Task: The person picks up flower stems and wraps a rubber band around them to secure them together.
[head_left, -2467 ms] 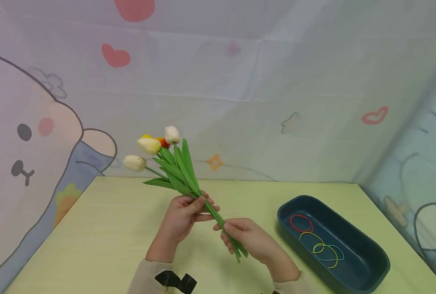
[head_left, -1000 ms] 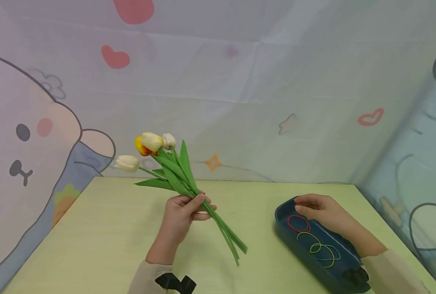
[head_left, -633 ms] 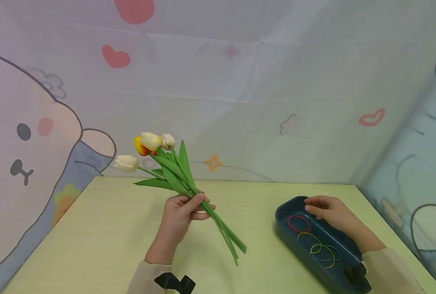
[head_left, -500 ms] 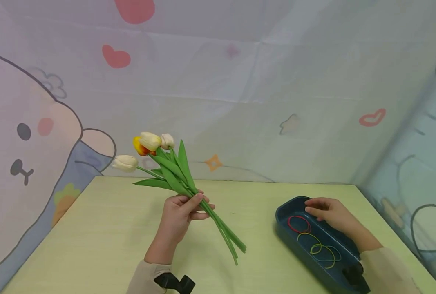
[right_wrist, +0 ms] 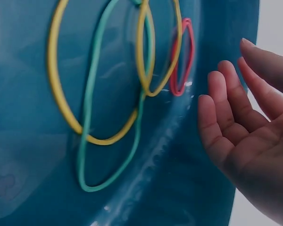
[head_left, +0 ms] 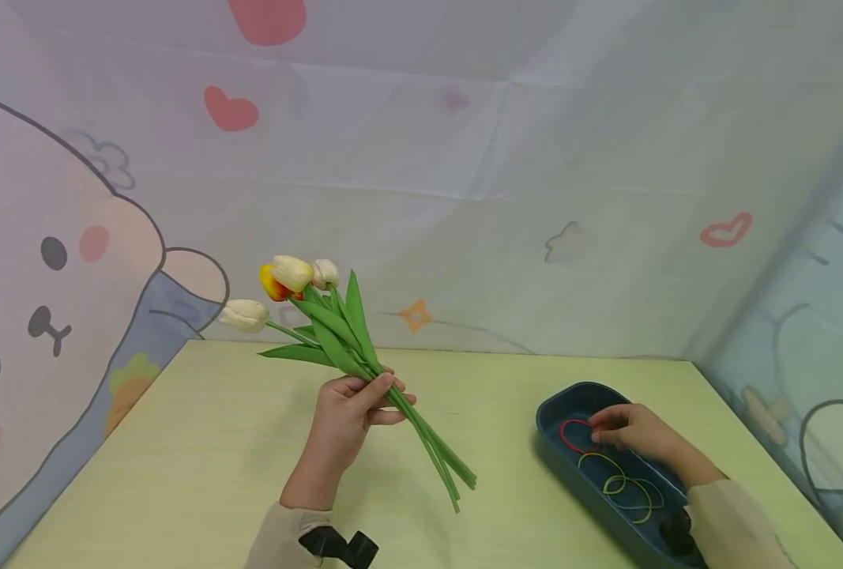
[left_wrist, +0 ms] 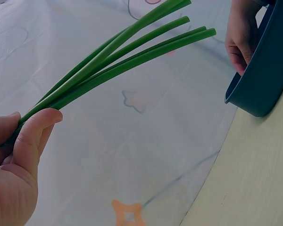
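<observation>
My left hand (head_left: 381, 392) grips a bunch of artificial tulips (head_left: 336, 332) by the green stems, held slanted above the table with the cream and orange blooms up to the left. The left wrist view shows my thumb and fingers (left_wrist: 35, 136) wrapped round the stems (left_wrist: 132, 56), whose cut ends fan out freely. My right hand (head_left: 600, 427) is down inside the dark blue tray (head_left: 552, 462), beside a red rubber band (head_left: 567, 444). In the right wrist view its fingers (right_wrist: 226, 113) are relaxed and hold nothing, a little apart from the red band (right_wrist: 178, 91).
Yellow and green rubber bands (head_left: 623, 484) lie overlapping in the tray (right_wrist: 37, 188) nearer to me. The tray stands at the right of the pale green table (head_left: 201, 442). A cartoon-printed cloth backdrop (head_left: 464, 197) closes off the back and both sides.
My right hand let go of the stems, crossed to the tray and has now dropped from its far rim down beside the red band. The left hand and tulips have stayed put.
</observation>
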`<state>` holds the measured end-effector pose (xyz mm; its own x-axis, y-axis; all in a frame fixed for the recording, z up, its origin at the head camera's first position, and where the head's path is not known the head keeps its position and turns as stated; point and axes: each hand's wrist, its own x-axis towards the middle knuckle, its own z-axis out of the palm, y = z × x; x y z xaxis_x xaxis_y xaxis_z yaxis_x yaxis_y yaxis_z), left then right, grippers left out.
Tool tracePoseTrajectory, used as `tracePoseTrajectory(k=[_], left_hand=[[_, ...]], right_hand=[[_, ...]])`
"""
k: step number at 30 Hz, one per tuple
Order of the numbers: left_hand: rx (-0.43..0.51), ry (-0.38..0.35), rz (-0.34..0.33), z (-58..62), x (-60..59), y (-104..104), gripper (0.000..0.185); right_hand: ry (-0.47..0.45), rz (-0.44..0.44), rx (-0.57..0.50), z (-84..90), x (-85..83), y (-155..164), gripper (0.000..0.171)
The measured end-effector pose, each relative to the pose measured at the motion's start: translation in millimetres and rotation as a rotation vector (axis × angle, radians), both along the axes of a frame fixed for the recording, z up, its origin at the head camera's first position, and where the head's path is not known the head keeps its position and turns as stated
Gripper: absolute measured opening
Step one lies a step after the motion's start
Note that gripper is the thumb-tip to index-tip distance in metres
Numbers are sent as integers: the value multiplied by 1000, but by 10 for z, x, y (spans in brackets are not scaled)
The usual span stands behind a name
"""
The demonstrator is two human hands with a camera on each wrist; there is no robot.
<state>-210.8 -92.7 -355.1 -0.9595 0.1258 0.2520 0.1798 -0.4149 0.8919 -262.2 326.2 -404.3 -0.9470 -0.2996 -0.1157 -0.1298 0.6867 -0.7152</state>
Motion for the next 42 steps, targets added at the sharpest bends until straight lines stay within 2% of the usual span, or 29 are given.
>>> tracePoseTrajectory(k=[12, 18, 29, 42], left_hand=[[13, -9, -12, -2, -6, -4, 11], [12, -4, -17, -7, -12, -10, 13], [-2, -7, -13, -14, -18, 2, 12], [6, -7, -5, -11, -17, 7, 11]], right_hand=[[-20, 50, 90, -142, -70, 50, 25], [-13, 72, 97, -200, -86, 55, 19], [26, 89, 141, -252, -83, 9, 9], [39, 142, 144, -216, -57, 27, 10]])
